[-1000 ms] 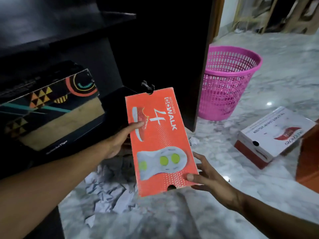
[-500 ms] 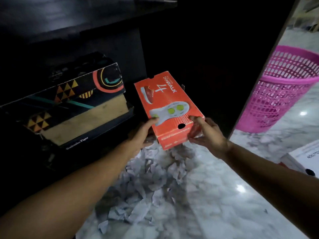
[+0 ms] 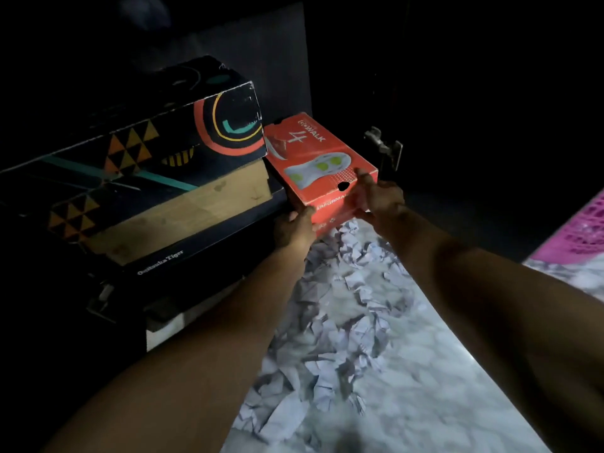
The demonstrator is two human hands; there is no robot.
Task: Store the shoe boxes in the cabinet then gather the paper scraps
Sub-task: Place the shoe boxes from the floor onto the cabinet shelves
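Observation:
An orange shoe box (image 3: 318,161) lies flat inside the dark cabinet (image 3: 457,93), right beside a black patterned shoe box (image 3: 130,148). My left hand (image 3: 292,227) grips its near left corner and my right hand (image 3: 379,197) holds its near right corner. The patterned box rests on a black shoe box (image 3: 183,253) with white lettering. White paper scraps (image 3: 336,308) are strewn over the marble floor just in front of the cabinet, between my forearms.
A metal hinge (image 3: 382,145) sticks out on the cabinet's right wall close to the orange box. A pink plastic basket (image 3: 578,233) shows at the right edge. Marble floor (image 3: 425,387) spreads out below the scraps.
The orange box has moved from in front of me into the cabinet, tipped flat and set next to the patterned box. Both hands followed it in; my view moved closer.

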